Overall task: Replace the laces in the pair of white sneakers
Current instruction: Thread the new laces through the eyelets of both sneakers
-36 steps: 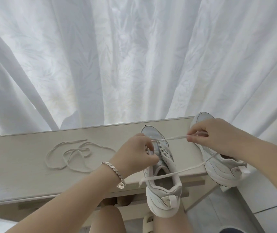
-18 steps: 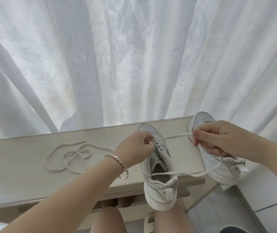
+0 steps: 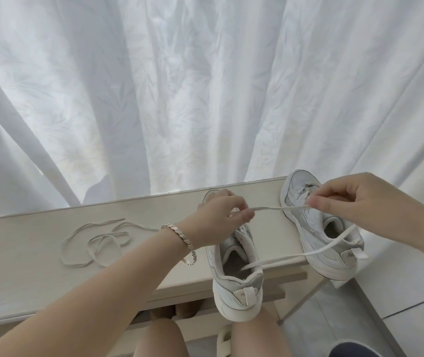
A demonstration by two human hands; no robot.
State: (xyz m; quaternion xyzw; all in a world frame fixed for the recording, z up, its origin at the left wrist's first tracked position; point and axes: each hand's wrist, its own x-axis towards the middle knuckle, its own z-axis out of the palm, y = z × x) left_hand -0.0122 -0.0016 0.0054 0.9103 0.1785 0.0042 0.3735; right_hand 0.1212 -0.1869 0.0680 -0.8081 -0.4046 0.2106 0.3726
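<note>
Sneakers: two white ones on the table, toes pointing to 12 o'clock, lying toward 4 o'clock of the view.
Middle sneaker: its heel hangs over the table's near edge, above a bare knee; its toe is hidden behind the left hand.
Right sneaker: sits at 2 o'clock from the middle sneaker at the table's end, with its heel past the edge.
Inside the middle sneaker: one end of the lace lies in the opening.
Inside the right sneaker: nothing visible in the dark opening; the lace only crosses above it.
Lace: stretched nearly level between the two hands, then dropping from the right hand toward 7 o'clock, over the right sneaker, into the middle sneaker.
Left hand: thumb and fingers pinch the lace above the front of the middle sneaker; a bracelet circles the wrist.
Right hand: fingers curled, fingertips pinching the lace over the right sneaker's front.
Spare lace: a loose tangle flat on the table, well apart at 9 o'clock from the sneakers.
Curtain: white folds fill the view from 9 through 12 to 3 o'clock.
Slipper: pale, on the floor at 6 o'clock.
</note>
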